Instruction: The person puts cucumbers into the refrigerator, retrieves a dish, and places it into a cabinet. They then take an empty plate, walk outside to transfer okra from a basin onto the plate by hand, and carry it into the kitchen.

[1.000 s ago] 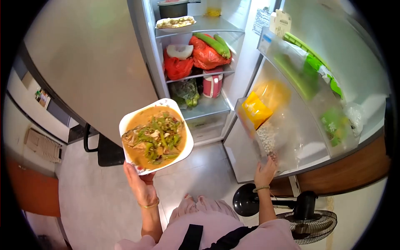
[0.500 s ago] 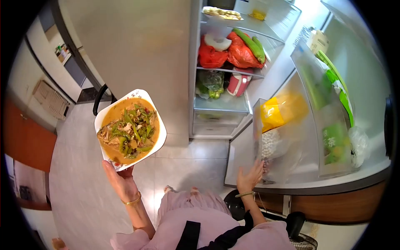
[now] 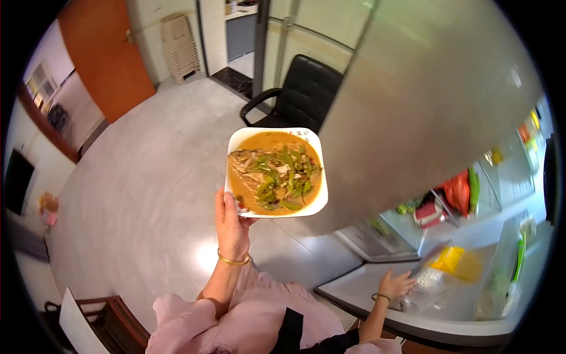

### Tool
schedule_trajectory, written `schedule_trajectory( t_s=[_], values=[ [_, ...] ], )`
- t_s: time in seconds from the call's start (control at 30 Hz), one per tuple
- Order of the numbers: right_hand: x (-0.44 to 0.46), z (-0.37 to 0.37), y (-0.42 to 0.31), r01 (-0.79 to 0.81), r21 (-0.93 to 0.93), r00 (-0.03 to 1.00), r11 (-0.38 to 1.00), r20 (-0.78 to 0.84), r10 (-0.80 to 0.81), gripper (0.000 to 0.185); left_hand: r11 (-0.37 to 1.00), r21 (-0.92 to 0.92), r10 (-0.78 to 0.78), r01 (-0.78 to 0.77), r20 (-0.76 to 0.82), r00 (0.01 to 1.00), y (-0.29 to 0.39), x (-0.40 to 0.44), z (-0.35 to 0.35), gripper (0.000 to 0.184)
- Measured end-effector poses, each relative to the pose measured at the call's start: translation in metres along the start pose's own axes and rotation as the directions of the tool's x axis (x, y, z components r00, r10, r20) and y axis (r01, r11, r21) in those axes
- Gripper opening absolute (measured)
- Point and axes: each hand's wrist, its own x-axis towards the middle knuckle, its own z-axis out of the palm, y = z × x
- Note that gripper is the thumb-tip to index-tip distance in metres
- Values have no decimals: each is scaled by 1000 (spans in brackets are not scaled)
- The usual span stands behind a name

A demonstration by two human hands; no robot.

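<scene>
My left hand (image 3: 232, 227) grips the lower left corner of a white square bowl (image 3: 323, 197). The thumb lies along the rim and the other fingers go underneath, partly hidden. In the bowl is a dish of cut green peppers (image 3: 277, 189) and pieces that look like fish, in orange-brown sauce. Lower right, my right hand (image 3: 398, 285) has its fingers spread at the inner side of the open fridge door (image 3: 377, 274). Its fingertips are by the clear door shelf, near a bag of white round items (image 3: 430, 279); whether they touch is unclear.
A black armchair (image 3: 309, 88) stands beyond the bowl, beside the large grey fridge side (image 3: 424, 118). Inside the fridge are a red bag (image 3: 457, 192) and a yellow packet (image 3: 449, 259). A brown wooden piece of furniture (image 3: 115, 324) is at lower left.
The view has turned left, so the fridge shows farther right and the armchair and orange door come into view. The bowl stays in my left hand; my right hand remains by the fridge door.
</scene>
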Motion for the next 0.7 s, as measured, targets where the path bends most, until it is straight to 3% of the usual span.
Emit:
schedule_trajectory(
  t_s=[0.07, 0.1, 0.17, 0.27, 0.3, 0.33, 0.4, 0.5, 0.67, 0.7],
  values=[
    [25, 4, 8, -74, -179, 997, 981, 24, 79, 65, 1000, 7, 14, -13, -22, 1000, 5, -4, 6, 29],
    [38, 7, 6, -44, -165, 998, 985, 26, 49, 65, 1000, -2, 12, -12, -46, 999, 4, -3, 8, 30],
    [61, 3, 6, -128, -253, 980, 959, 115, 161, 56, 1000, 7, 18, -18, -72, 997, 2, -3, 11, 31],
    [93, 34, 21, -72, -304, 988, 950, 106, 108, 52, 998, 27, 62, -59, -125, 990, -8, -2, 11, 32],
    [94, 39, 14, 23, -330, 1000, 944, -4, -26, 40, 996, 25, 84, -81, -147, 986, -6, 2, 13, 32],
    [98, 50, 9, 47, -319, 999, 947, 1, -49, 40, 995, 29, 95, -91, -178, 979, -9, 2, 15, 32],
    [104, 85, 1, 189, 27, 926, 982, 327, -188, 25, 993, 41, 121, -115, -216, 969, -18, 3, 16, 32],
    [85, 147, -26, 444, 417, 771, 793, 272, -575, 22, 984, 101, 171, -149, -250, 953, -34, 4, 14, 32],
    [66, 162, -106, 425, 713, 551, 557, 284, -784, 21, 958, 152, 277, -244, -265, 924, -35, -6, 22, 31],
    [69, 163, -129, 314, 822, 509, 476, 278, -815, 20, 943, 163, 324, -289, -265, 908, -37, -3, 26, 31]
  ],
)
